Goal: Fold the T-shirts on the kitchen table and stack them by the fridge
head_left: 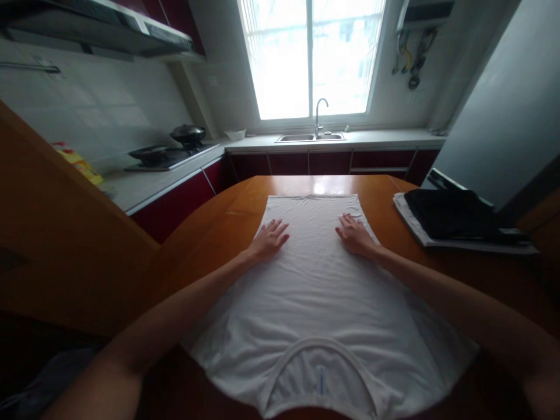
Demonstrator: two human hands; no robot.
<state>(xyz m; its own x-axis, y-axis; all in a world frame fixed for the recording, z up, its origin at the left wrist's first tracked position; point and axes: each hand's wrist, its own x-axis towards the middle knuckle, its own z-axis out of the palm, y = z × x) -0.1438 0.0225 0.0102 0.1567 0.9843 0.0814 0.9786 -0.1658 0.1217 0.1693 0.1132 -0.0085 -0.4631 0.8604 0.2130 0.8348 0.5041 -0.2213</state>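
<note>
A white T-shirt (312, 280) lies spread on the wooden table (227, 216), its neckline toward me and its hem at the far end. Small wrinkles run across the fabric. My left hand (269, 240) rests flat on the shirt near its left edge, fingers spread. On the opposite side, my right hand (355, 234) lies palm down near the right edge, its fingers stretched out. Neither hand grips the cloth. Both sleeves are partly covered by my forearms.
Folded dark clothing (459, 214) sits on a lighter folded piece at the table's right. Beyond the table are a counter with a sink (301, 138), a stove (175, 156) with a lidded pan (188, 134), and a tall grey appliance (494, 105) at the right.
</note>
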